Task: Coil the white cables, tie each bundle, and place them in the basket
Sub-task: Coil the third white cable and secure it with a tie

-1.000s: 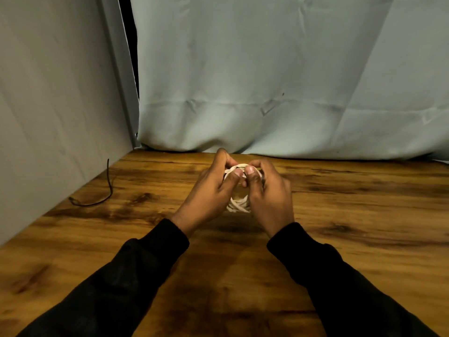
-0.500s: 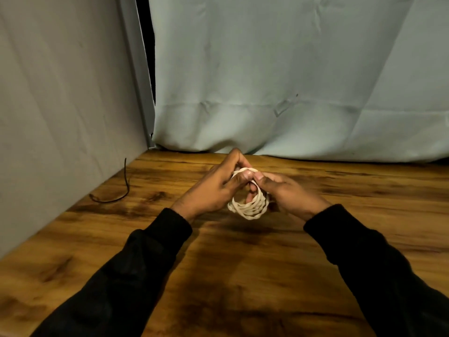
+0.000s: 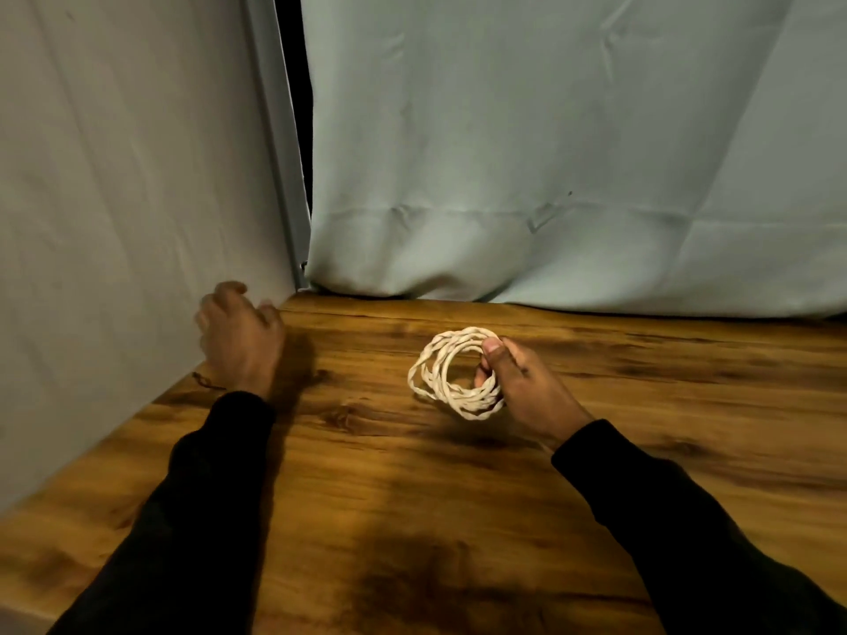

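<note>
From the head view, your right hand [image 3: 518, 387] pinches the white cable coil [image 3: 451, 373] just above the wooden table [image 3: 687, 405]. Your left hand [image 3: 240, 334] is far off to the left, blurry, fingers loose, holding nothing. No basket shows, so your right hand is nearer.

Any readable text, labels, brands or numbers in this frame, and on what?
None. No print shows on the white cable coil gripped by the right hand, the left hand, the wooden table or the pale curtains.
</note>
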